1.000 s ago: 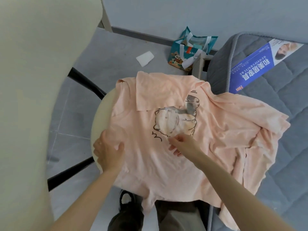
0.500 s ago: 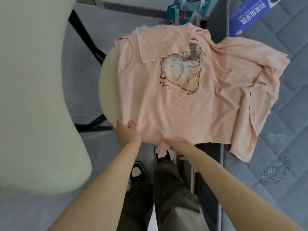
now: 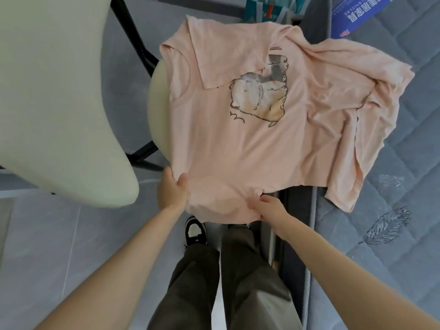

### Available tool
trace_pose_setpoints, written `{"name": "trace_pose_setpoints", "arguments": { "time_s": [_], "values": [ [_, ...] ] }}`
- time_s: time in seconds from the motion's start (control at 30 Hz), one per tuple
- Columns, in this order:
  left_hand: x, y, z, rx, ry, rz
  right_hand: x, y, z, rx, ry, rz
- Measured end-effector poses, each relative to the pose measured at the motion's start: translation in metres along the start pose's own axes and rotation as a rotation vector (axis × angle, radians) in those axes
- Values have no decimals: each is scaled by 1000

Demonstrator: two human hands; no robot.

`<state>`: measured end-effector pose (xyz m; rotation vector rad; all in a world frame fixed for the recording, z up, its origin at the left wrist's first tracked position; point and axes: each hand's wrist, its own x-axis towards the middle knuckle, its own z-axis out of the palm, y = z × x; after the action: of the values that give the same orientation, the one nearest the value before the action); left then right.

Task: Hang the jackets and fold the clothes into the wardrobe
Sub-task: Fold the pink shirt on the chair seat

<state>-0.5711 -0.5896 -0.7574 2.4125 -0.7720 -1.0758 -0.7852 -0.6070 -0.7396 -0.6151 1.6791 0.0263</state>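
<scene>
Fabric is pinched at the near hem by both hands: the left hand (image 3: 172, 192) is closed on the hem's left corner, thumb on top, and the right hand (image 3: 270, 208) is closed on a gathered bunch of the same hem further right. What is held is a pink T-shirt (image 3: 238, 144) with a cartoon print (image 3: 259, 96), spread print-up over a pale round chair seat (image 3: 158, 101), its right side spilling onto the grey quilted mattress (image 3: 400, 210). One sleeve is seen folded inward over the chest at the far left; the right sleeve and side lie crumpled and are not yet turned in.

The cloth is judged to be thin, light and limp, with no stiffness of its own, so any unsupported part can be expected to sag and wrinkle. Slipping is unlikely, but stretching at the hem is possible if it is pulled hard. A hold at both hem corners is judged best for lifting the lower half toward the collar, once the loose right side is smoothed and folded in. Folding appears to be at an early stage.
</scene>
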Motion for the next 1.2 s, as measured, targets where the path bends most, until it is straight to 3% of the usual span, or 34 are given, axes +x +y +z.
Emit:
{"name": "trace_pose_setpoints", "arguments": {
  "time_s": [0.07,0.17,0.23,0.37,0.5,0.67,0.73,0.83,0.93,1.07,1.2],
  "values": [
    [-9,-11,1,14,-41,-148,-6,9,-7,-11,-64,59],
    [-23,-17,2,-267,-137,-528,-14,10,-15,100,-196,135],
    [-34,-18,0,-361,-272,-666,-18,6,-21,174,-278,141],
    [-45,-9,-4,-374,-370,-684,-24,-17,-35,298,-332,150],
    [-29,16,-6,-618,-296,-706,-23,-61,-46,385,-297,181],
    [-7,55,-13,-1378,-254,-622,-5,-98,-52,1272,-338,126],
    [-6,60,-7,-1335,-195,-563,0,-98,-49,1106,-201,10],
    [-12,63,10,-928,-26,-453,4,-92,-40,406,95,-312],
    [-13,59,18,-620,93,-287,10,-94,-39,-112,111,-571],
    [-3,58,21,-280,143,-97,19,-126,-37,-394,-1,-673],
    [8,70,19,-62,266,-101,25,-178,-25,-498,18,-823]
  ]
}}
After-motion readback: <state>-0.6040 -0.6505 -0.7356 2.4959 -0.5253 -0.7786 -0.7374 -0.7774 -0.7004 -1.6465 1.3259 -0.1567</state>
